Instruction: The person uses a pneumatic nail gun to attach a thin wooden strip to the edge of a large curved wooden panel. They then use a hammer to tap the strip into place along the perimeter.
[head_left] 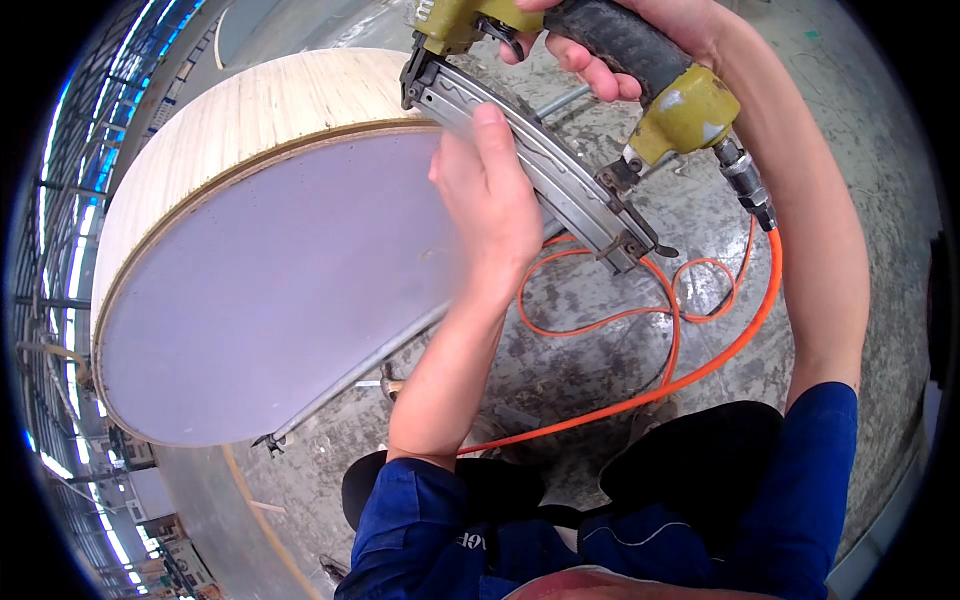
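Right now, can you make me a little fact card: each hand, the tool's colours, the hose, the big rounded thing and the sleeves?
Right hand: holds the nail gun by its black handle
Left hand: at the gun's long metal part; blurred, grip unclear
Tool colours: yellow-green, black, silver
Hose: orange, joined to the gun, looped on the floor
Big rounded thing: purplish-grey flat face, pale wood-look curved side
Sleeves: blue

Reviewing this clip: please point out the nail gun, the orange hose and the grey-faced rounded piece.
Nail gun [570, 190]: head view, on its metal magazine.
Orange hose [640, 398]: head view, on the thick stretch.
Grey-faced rounded piece [280, 280]: head view, on its flat grey face.
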